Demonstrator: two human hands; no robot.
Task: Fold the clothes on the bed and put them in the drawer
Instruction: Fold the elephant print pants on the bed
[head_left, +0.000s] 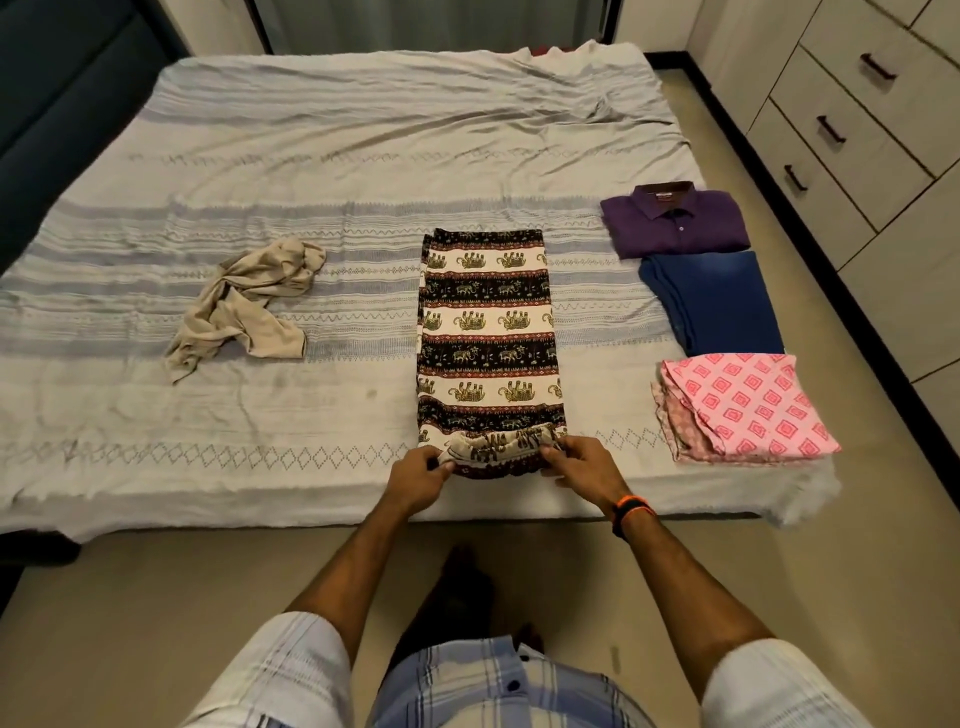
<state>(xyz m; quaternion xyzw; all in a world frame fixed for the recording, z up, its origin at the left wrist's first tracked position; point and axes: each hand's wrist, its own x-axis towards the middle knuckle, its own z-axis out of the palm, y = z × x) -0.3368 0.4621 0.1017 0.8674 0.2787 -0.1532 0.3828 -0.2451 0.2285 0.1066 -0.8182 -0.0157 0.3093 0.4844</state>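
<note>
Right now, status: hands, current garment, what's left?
Left hand and right hand pinch near end of elephant-print pants. Three folded garments at right; beige garment unfolded. Drawers closed.

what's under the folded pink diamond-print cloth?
The pink diamond-print cloth lies on the striped grey bedsheet at the bed's right corner. Only its own lower layers show at its left edge; anything beneath it is hidden.
</note>
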